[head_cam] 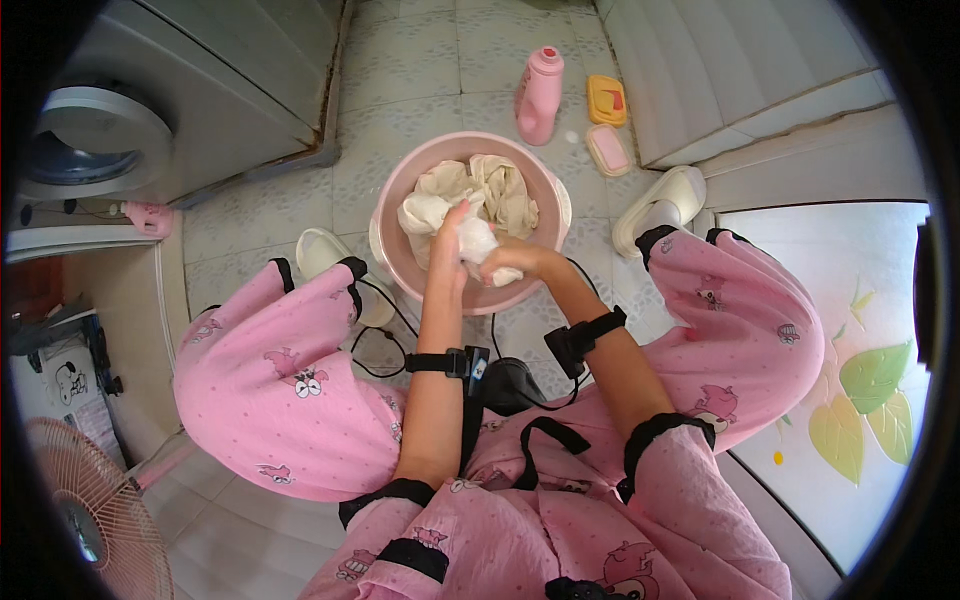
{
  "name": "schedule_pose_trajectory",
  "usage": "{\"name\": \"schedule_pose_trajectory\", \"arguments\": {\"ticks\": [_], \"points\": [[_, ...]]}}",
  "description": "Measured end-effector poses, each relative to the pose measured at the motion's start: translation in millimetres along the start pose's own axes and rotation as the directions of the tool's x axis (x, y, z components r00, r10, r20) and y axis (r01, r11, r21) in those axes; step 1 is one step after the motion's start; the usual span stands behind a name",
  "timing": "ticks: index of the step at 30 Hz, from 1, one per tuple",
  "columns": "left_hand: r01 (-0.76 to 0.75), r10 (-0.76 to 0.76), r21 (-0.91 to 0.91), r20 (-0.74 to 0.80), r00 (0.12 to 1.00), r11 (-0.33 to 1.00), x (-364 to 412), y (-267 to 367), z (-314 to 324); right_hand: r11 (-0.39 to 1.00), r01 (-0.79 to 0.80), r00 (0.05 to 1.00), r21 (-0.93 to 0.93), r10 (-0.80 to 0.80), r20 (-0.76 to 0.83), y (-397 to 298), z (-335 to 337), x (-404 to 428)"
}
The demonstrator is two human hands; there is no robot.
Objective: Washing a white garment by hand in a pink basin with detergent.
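Note:
Over a round pink plastic basin (387,180), my left hand (448,244) and my right hand (519,257) grip one sudsy part of a wet white cloth (478,240) between them. White foam clings to the cloth where the hands meet. My left fingers point away from me along its left side, and my right fist closes on its near right end. More cream-coloured fabric (504,191) lies bunched in the far half of the basin. Whether it is the same piece as the held cloth, I cannot tell.
Beyond the basin stand a pink detergent bottle (540,94), a yellow soap box (606,100) and a pink soap bar in a dish (609,150). A front-loading washing machine (225,82) is at left, a pink fan (97,517) at lower left. Black cables (379,373) trail near the basin.

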State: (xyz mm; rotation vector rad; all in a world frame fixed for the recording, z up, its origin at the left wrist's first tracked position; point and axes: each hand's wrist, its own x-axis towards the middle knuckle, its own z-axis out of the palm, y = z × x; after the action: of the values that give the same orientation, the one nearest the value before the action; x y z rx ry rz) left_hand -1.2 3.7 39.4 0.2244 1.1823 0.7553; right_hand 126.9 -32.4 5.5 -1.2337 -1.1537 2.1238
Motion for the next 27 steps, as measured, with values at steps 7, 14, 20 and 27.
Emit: {"name": "schedule_pose_trajectory", "arguments": {"ticks": [7, 14, 20, 27], "points": [[-0.079, 0.128, -0.126, 0.45, 0.884, 0.989, 2, -7, -7, 0.914, -0.318, 0.947, 0.253, 0.292, 0.136, -11, -6, -12], [-0.299, 0.28, -0.169, -0.125, 0.952, 0.939, 29, -15, -8, 0.833, -0.002, 0.894, -0.553, -0.247, -0.375, -30, 9, -15], [-0.117, 0.146, -0.443, 0.032, 0.989, 0.889, 7, -11, 4, 0.326, -0.42, 0.689, -0.847, -0.493, -0.531, -25, 52, -4], [-0.228, 0.273, -0.328, 0.098, 0.957, 0.917, 3, -17, 11, 0.767, -0.01, 0.693, -0.642, -0.457, -0.557, -8, 29, -5]]}}
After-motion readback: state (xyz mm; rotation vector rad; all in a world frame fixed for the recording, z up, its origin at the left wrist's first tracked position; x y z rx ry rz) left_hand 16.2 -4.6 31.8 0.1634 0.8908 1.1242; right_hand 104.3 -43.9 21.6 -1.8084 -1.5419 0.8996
